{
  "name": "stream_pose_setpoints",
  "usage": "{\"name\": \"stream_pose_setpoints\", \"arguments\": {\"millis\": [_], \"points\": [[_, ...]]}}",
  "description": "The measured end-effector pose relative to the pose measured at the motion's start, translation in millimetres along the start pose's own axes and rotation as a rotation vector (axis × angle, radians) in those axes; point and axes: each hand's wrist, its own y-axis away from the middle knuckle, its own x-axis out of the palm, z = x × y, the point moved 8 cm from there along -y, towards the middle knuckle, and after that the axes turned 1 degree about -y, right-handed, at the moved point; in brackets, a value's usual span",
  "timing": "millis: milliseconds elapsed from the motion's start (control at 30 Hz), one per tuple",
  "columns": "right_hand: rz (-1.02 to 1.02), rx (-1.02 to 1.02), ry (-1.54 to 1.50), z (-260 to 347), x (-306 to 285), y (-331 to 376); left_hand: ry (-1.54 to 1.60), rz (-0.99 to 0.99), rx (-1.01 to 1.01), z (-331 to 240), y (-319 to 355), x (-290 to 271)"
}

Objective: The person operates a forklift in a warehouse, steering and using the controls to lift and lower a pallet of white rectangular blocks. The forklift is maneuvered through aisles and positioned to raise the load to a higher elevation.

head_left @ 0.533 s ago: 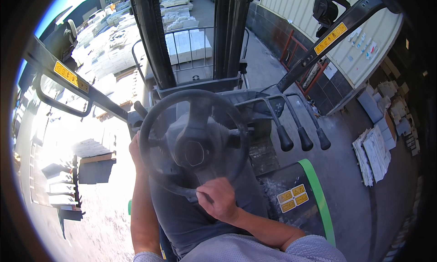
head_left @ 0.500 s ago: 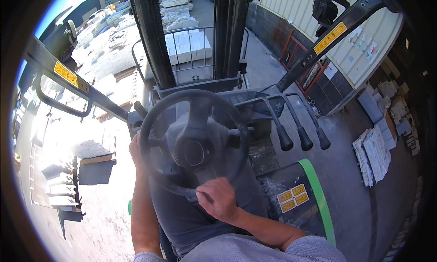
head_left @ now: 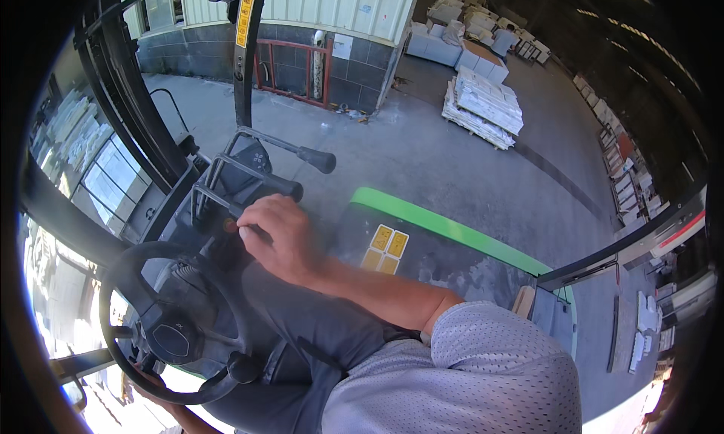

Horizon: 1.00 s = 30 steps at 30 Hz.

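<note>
The person sits in a machine with a black steering wheel (head_left: pixel 172 340), which is at eight o'clock in the view. The right hand (head_left: pixel 279 234) is up and away from the wheel, between one and two o'clock from the wheel's middle. Its back faces up, its fingers are bent, and the thumb and pointing finger poke out toward nine o'clock. It lies over the end of the nearest lever (head_left: pixel 232 208), but that end is hidden, so one cannot tell if the hand is gripping it. A small red button (head_left: pixel 230 225) is just beside the fingertips. Two more levers (head_left: pixel 317 160) with black knobs stick out just past the hand, toward one o'clock. The right arm (head_left: pixel 377 291) bends at the elbow, and the forearm runs from the wrist toward four o'clock, to a grey sleeve (head_left: pixel 501 343) with tiny holes. The left hand (head_left: pixel 147 385) is low, at seven o'clock on the wheel. The rim covers part of it, so one cannot tell if it is open or closed. A round knob (head_left: pixel 243 368) is at four o'clock on the wheel. Past the right arm, toward two o'clock, runs a bright green edge (head_left: pixel 445 226).
</note>
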Motion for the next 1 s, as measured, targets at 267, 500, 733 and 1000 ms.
{"name": "stream_pose_setpoints", "arguments": {"millis": [267,500,733,1000], "points": [[0.077,0.141,0.397,-142,116,-106,0.198,-0.042,0.042,113,-104,115],[0.62,0.477,0.473,-206,186,-101,0.173,0.006,-0.165,128,-122,120],[0.694,0.538,0.523,-179,186,-102,0.366,-0.085,-0.47,64,-118,78],[0.572,0.571,0.292,-171,146,-47,0.231,-0.122,-0.429,1,-84,27]]}}
